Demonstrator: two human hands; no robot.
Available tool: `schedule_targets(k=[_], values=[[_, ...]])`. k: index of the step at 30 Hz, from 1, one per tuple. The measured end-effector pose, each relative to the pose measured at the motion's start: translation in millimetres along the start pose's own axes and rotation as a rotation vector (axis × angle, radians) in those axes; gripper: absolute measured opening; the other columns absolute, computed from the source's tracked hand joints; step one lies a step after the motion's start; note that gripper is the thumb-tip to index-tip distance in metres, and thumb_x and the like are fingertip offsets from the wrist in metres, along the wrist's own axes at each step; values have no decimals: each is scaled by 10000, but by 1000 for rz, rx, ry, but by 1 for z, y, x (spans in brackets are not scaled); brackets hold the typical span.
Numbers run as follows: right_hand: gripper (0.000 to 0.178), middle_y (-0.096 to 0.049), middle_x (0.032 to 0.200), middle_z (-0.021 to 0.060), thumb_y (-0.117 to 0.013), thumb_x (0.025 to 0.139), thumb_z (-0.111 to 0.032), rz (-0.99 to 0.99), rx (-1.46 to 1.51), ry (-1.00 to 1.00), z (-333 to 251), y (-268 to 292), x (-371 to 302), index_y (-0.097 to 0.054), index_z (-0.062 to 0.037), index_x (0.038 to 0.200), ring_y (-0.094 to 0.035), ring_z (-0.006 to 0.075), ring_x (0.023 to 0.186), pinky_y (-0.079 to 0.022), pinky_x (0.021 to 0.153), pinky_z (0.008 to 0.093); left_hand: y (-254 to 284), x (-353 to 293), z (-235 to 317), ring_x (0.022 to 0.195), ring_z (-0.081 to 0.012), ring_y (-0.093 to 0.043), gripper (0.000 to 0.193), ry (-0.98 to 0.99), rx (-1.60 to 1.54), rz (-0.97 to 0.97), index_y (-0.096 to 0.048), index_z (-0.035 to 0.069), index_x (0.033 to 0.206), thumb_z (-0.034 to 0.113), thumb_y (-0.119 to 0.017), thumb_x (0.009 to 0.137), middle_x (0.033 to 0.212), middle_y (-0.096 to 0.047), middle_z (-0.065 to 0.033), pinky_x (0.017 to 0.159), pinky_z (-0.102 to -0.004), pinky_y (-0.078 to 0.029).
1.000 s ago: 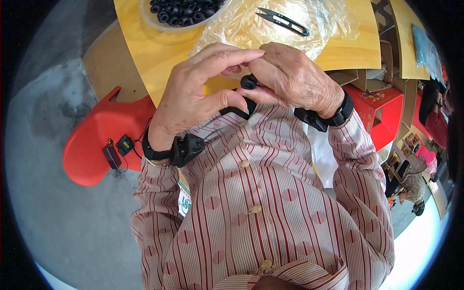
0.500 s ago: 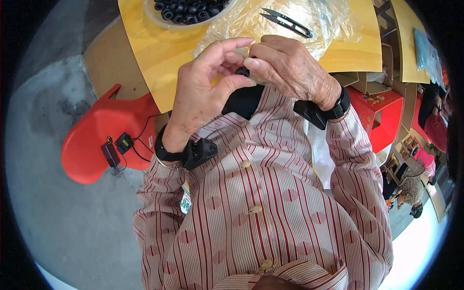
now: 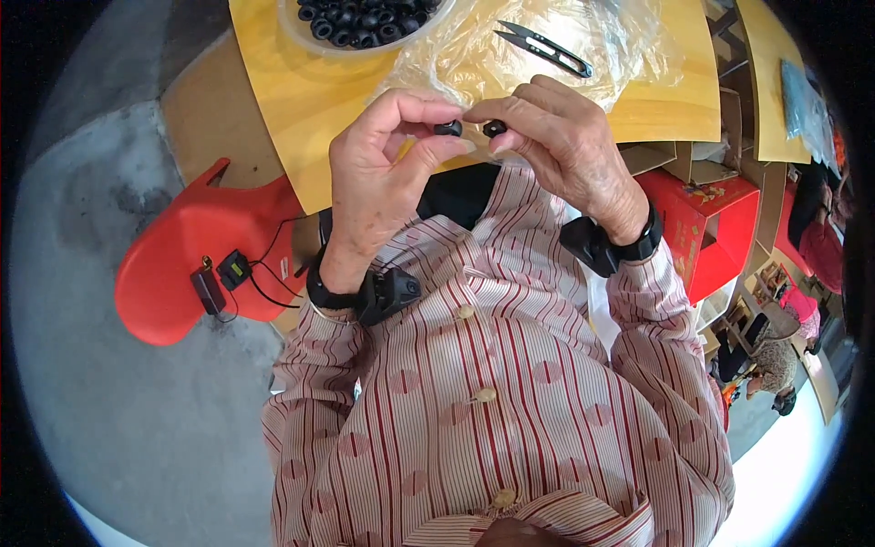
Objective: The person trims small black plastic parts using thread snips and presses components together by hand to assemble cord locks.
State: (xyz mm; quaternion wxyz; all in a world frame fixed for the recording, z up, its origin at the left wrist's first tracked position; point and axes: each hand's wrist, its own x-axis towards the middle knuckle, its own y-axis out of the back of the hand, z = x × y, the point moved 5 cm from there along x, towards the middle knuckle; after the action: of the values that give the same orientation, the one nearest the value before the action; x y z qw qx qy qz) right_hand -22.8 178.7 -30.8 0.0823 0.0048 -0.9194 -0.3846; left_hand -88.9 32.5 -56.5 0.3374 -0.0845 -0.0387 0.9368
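Observation:
My left hand (image 3: 392, 155) pinches a small round black part (image 3: 447, 129) between thumb and fingers. A second small dark piece (image 3: 494, 129), with a lighter spot on its face, is pinched in my right hand (image 3: 556, 137). A narrow gap parts the two pieces, held at the table's near edge. Beyond my left hand stands a clear round tub (image 3: 374, 50) filled with several black ring-like parts (image 3: 365, 20). Black thread snips (image 3: 544, 48) lie on a crumpled clear plastic bag (image 3: 456, 55) beyond my right hand.
The yellow table (image 3: 283, 109) spans the far side. On the left, a red plastic chair (image 3: 173, 264) carries a small black box with cables (image 3: 235, 268). To the right are a red box (image 3: 706, 223) and open cardboard boxes (image 3: 697, 164). Other people (image 3: 775, 360) are at far right.
My hands, close together before, have drawn apart. The right hand now shows its own dark piece, and the black part in the left hand is more exposed.

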Motion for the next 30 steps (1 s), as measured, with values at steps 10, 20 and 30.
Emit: schedule_targets(k=[10, 20, 30], values=[[197, -496, 659, 9, -643, 771, -318, 140, -369, 121, -22, 6, -8, -593, -161, 877, -549, 201, 690, -427, 679, 336, -8, -12, 12, 815, -86, -605, 101, -15, -67, -74, -588, -31, 938, -44, -617, 842, 896, -625, -48, 754, -212, -494], [168, -466, 641, -11, -629, 766, -300, 219, -493, 300, -61, 21, -18, -586, -173, 867, -547, 187, 695, -424, 742, 358, -16, -37, 24, 755, -61, -572, 108, 94, -107, -191, -629, -28, 935, 59, -635, 871, 810, -626, -17, 682, -203, -471], [238, -555, 723, 38, -694, 728, -159, 324, -198, 336, -91, 41, -33, -630, -115, 953, -565, 218, 735, -443, 701, 354, -21, -60, 41, 697, -62, -545, 121, 49, -314, -173, -648, -12, 930, 72, -666, 845, 803, -626, -25, 641, -198, -441]])
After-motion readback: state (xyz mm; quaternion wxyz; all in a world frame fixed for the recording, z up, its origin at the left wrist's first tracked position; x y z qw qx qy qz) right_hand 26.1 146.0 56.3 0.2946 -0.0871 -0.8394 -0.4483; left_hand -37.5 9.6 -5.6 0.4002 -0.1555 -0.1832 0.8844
